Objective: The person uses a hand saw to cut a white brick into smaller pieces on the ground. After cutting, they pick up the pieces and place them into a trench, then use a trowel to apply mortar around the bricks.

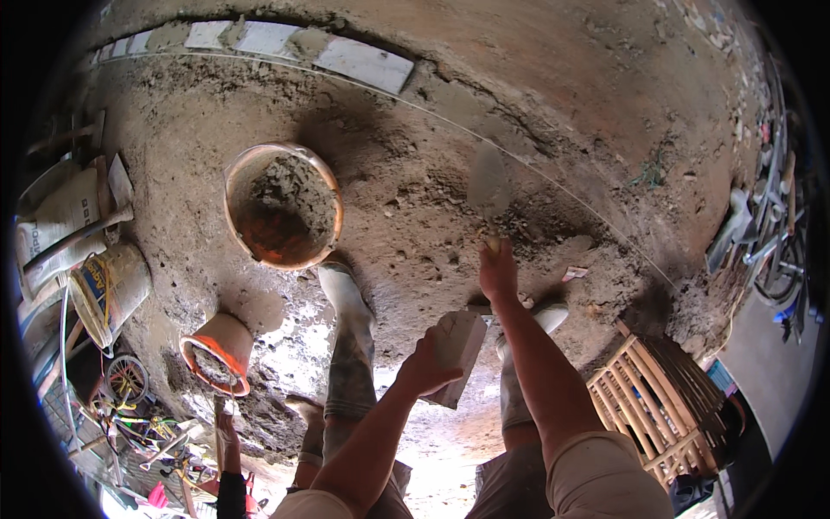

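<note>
My left hand (pixel 424 368) is wrapped round a pale grey block (pixel 458 350), held in front of my legs. In my right hand (pixel 499 272) is the handle of a trowel (pixel 489 183). Its mortar-coloured blade points away from me, over loose crumbly mortar (pixel 519 223) on the ground. A taut string (pixel 558 183) runs beyond the blade. Further off to the left, several pale blocks (pixel 363 65) lie in a row along that string. Left of the trowel stands a round orange-rimmed tub (pixel 335 182), part filled with mortar.
At the left, another person's hand (pixel 226 424) is by a tilted orange bucket (pixel 226 339). Sacks (pixel 65 216), a white pail (pixel 112 290) and a small bicycle wheel (pixel 126 381) crowd the left edge. A slatted wooden crate (pixel 648 402) and metal scraps (pixel 735 225) are on the right.
</note>
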Demonstrator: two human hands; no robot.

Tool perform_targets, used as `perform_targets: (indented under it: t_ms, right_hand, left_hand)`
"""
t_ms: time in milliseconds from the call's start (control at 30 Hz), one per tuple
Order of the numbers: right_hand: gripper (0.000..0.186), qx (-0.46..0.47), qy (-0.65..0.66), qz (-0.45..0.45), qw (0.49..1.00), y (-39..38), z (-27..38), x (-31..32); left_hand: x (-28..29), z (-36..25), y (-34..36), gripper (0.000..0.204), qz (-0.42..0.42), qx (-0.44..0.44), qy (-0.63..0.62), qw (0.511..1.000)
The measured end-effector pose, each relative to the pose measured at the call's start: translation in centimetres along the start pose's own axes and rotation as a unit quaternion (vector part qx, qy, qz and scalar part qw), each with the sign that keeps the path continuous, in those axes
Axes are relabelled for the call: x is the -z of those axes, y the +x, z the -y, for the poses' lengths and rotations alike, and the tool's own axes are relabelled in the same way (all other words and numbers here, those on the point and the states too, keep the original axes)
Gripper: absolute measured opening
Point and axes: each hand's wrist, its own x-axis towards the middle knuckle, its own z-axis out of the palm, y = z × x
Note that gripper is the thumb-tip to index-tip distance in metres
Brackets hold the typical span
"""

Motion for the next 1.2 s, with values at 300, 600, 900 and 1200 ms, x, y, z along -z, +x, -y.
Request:
perform_targets:
  t_ms: [300, 600, 900, 1200]
  right_hand:
    - [0.033, 0.261, -0.068, 0.201, 0.942, -11.5, 10.7, 5.8]
    - [0.057, 0.38, 0.081, 0.012, 0.921, -16.0, 17.3, 0.7]
    - [0.103, 0.044, 0.256, 0.185, 0.948, -15.7, -1.0, 4.8]
    - [0.098, 0.004, 0.392, 0.256, 0.884, -14.0, 2.2, 4.7]
  left_hand:
    - [-0.7, 1.6, 1.7, 0.104, 0.025, -0.053, -0.045, 0.997]
    - [-1.2, 3.1, 3.3, 0.074, 0.069, -0.019, -0.578, 0.813]
    - [2.0, -1.3, 0.9, 0.111, -0.136, -0.098, -0.372, 0.913]
    - [4.0, -2.9, 0.0, 0.084, -0.204, -0.152, -0.486, 0.836]
